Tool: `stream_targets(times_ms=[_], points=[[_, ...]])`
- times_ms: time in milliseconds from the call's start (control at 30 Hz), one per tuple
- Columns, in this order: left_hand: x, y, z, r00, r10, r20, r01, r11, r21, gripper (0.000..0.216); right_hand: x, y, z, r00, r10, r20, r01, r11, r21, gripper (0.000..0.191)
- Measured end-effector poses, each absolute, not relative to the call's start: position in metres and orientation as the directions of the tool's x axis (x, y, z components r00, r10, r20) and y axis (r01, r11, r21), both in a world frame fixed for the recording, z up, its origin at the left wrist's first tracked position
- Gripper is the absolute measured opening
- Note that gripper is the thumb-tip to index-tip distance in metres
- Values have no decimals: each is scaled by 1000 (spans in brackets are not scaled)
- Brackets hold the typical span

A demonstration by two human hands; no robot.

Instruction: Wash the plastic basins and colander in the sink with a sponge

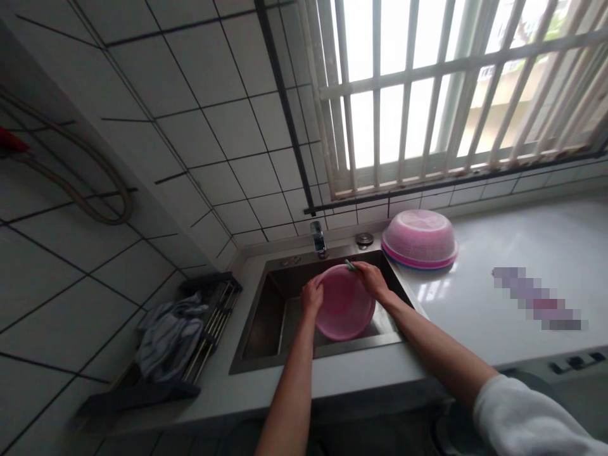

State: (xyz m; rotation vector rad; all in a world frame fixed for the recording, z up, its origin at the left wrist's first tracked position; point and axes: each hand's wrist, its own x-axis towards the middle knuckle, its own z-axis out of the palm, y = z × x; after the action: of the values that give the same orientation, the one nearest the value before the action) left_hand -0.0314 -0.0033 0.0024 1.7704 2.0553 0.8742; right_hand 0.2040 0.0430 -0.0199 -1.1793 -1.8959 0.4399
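Fingers (317,285) of the left hand (311,297) are closed over the left side of the rim of a pink basin (344,307). On the upper right part of the same rim, the right hand (373,278) is also closed, and its fingers press a small green piece (350,265) there; I cannot tell if it is cloth or sponge. Nearest to the viewer on the right side is a white sleeve (517,411) on the right arm. The pink basin is tilted, with its inside turned toward the person, and it is within the outline of a metal sink (266,316); whether it touches the sink bottom, I cannot tell. The sink is set in a white countertop (475,304). To the left of it stands a dark rack (211,342) with metal bars, and a grey cloth (173,339) lies on it. To the right, on the countertop, one patch (539,301) is blurred. Behind the basin are the faucet (318,239) and, just beside it, a round metal stopper (364,239). Near the sink's right back corner, a pink bowl (419,235) rests upside down. Farther are the tiled wall (228,139) and a window (408,82) with white bars.
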Motion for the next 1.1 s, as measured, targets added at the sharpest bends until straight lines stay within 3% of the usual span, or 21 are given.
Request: stream_targets(times_ms=[233, 433, 533, 600, 767, 867, 1100], points=[[-23, -6, 4, -78, 989, 125, 789, -16, 614, 41, 176, 36, -23, -388, 761, 520, 546, 644, -536, 45], [-30, -7, 9, -195, 963, 184, 748, 25, 663, 47, 194, 46, -27, -211, 874, 438, 646, 461, -609, 38], [-30, -6, 9, -177, 975, 137, 719, 34, 694, 41, 200, 46, -27, -196, 891, 410, 678, 425, -599, 37], [-28, -7, 8, -135, 987, 83, 722, 41, 691, 39, 197, 44, -27, -233, 880, 413, 696, 448, -561, 37], [-26, -7, 2, -17, 996, 85, 728, -46, 684, 57, 178, 35, -27, -452, 769, 452, 634, 634, -443, 41], [-29, -5, -1, -36, 998, 54, 772, -7, 635, 56, 175, 33, -26, -461, 754, 468, 580, 655, -484, 39], [-33, -4, 0, -120, 991, 53, 789, 62, 612, 47, 192, 43, -27, -232, 864, 447, 603, 488, -631, 26]])
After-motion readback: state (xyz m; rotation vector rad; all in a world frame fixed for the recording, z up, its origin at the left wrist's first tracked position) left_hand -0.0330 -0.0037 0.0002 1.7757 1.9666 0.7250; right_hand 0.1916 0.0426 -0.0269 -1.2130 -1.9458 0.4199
